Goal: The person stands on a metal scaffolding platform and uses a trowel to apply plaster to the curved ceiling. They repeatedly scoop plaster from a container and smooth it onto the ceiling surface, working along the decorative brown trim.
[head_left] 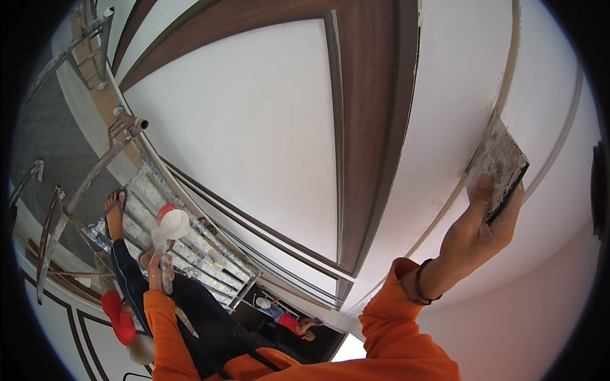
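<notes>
My right hand (483,225) is raised at the right and closed on a wide putty knife (499,155) smeared with whitish filler. Its flat blade lies against the white molding, along a beige filled seam (508,76). Down at the lower left, my left hand (155,272) grips a scraper (160,242) with a pale, coated blade; its handle shows below the fingers. Just beyond that blade, a white and red container (174,223) stands on the scaffold platform (210,270).
The platform's slats are splattered with white, and my sandaled foot (115,213) rests on them. Rusty scaffold tubes (95,174) rise at the left. A brown-framed white panel (248,127) fills the middle. Far below, a person in red (291,322) shows; another red-clad person (119,317) is lower left.
</notes>
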Demonstrator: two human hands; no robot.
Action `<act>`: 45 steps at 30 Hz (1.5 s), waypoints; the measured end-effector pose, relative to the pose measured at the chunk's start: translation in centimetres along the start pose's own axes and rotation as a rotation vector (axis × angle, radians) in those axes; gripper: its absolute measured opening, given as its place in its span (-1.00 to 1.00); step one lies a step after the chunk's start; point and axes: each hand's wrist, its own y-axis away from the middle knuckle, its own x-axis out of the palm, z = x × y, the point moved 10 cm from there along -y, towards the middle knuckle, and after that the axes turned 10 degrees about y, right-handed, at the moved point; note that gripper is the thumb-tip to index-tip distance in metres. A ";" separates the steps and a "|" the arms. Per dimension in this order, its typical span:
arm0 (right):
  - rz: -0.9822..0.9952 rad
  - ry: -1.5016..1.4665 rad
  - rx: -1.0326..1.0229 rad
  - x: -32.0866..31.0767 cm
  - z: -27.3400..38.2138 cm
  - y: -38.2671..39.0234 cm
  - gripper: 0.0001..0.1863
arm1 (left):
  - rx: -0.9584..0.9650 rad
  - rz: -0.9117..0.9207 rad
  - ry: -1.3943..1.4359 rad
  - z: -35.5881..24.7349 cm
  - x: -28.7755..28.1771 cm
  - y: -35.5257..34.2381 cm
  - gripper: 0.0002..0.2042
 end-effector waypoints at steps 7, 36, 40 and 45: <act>0.039 -0.162 0.122 -0.2 -1.7 -0.4 -0.71 | 0.001 0.006 0.001 0.0 0.1 0.2 -0.72; -0.158 -0.094 0.112 -0.6 0.3 -0.5 -0.74 | 0.010 -0.054 -0.020 -1.0 0.7 0.8 -0.74; -0.203 -0.087 0.092 -0.3 0.9 -1.0 -0.72 | 0.047 0.002 -0.001 -1.1 -0.2 0.2 -0.74; -0.136 0.040 0.008 1.0 2.9 -0.7 -0.64 | 0.015 -0.042 0.038 -1.2 0.6 0.7 -0.73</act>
